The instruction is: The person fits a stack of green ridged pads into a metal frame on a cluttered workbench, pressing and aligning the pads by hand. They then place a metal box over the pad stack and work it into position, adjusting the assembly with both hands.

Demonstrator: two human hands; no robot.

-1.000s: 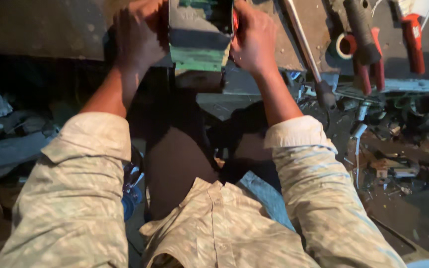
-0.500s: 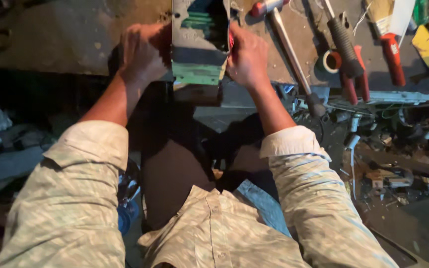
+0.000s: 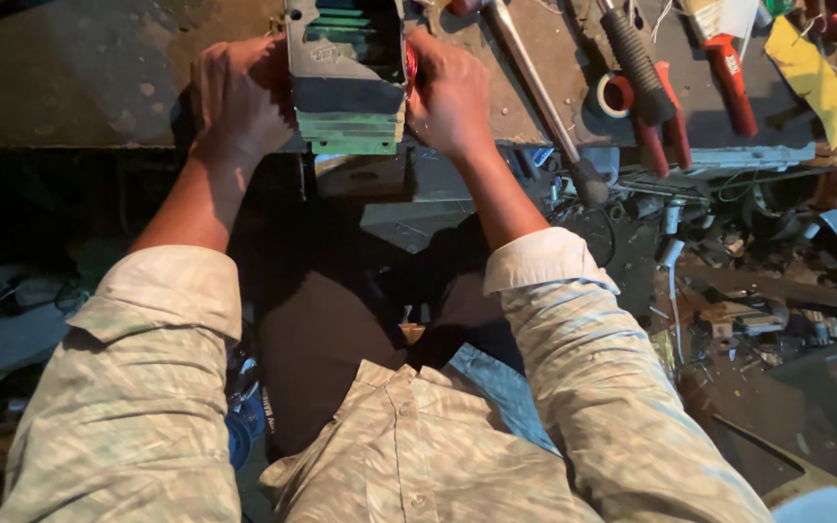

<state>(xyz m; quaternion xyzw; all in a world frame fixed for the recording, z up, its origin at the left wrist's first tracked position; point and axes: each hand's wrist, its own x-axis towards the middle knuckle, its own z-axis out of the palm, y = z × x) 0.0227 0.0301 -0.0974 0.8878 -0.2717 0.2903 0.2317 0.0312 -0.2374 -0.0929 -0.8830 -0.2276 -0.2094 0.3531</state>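
A green finned metal housing (image 3: 346, 73), like a small motor body, rests at the near edge of a worn workbench (image 3: 79, 87). My left hand (image 3: 239, 97) grips its left side with curled fingers. My right hand (image 3: 448, 92) presses against its right side, where a red part (image 3: 409, 63) shows between my fingers and the housing. Both forearms reach forward from rolled pale sleeves.
On the bench to the right lie a long metal bar (image 3: 535, 92), a roll of tape (image 3: 617, 94), red-handled pliers (image 3: 656, 107), a red-handled tool (image 3: 733, 82) and a yellow scrap (image 3: 811, 73). Scrap metal and wires (image 3: 748, 281) litter the floor at right.
The view has tilted down, so the housing and both hands sit lower in the frame. My hands keep the same hold on the housing's sides.
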